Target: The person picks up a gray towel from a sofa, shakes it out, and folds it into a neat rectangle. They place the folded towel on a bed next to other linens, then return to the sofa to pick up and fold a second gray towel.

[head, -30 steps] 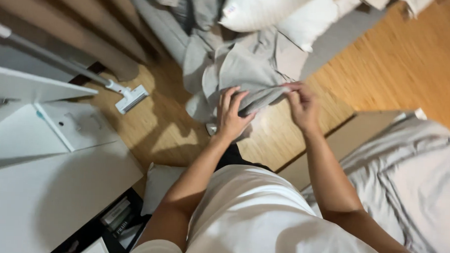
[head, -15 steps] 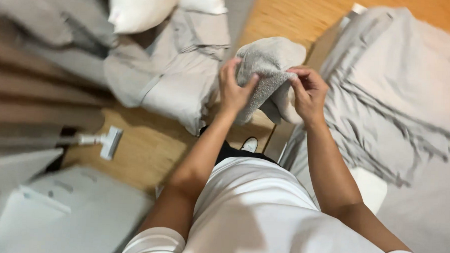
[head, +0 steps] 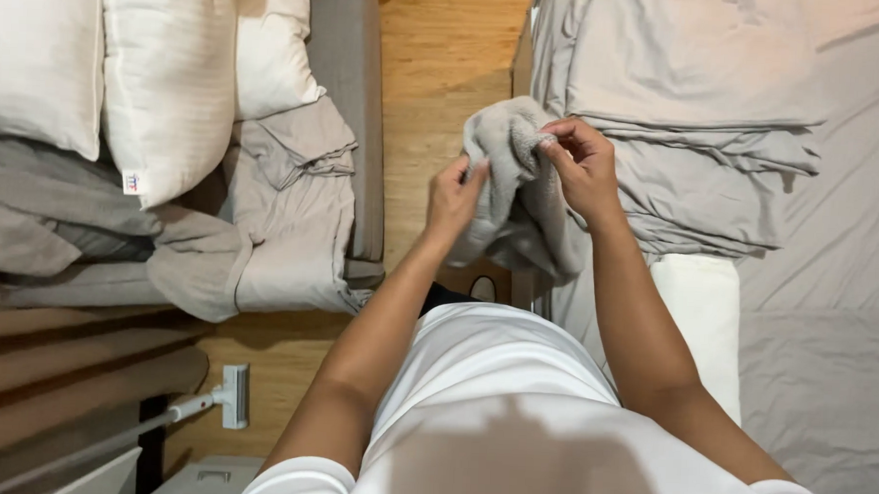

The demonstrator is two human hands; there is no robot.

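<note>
A grey fleecy cloth [head: 512, 181], bunched and hanging, is held up in front of me by both hands. My left hand [head: 454, 196] grips its left edge with the fingers pinched. My right hand [head: 581, 164] pinches its upper right edge near a corner. The cloth hangs over the gap between two beds, above the wooden floor [head: 446, 72].
A bed [head: 829, 251] with grey sheets and a folded grey sheet pile [head: 697, 120] lies to the right. To the left sits another bed [head: 342, 98] with white pillows [head: 163, 72] and crumpled grey bedding [head: 285, 212]. A white vacuum head [head: 232, 396] rests on the floor at lower left.
My view has swung right, from the left bed and floor to the gap between the beds. Both hands have kept hold of the grey cloth and lifted it.
</note>
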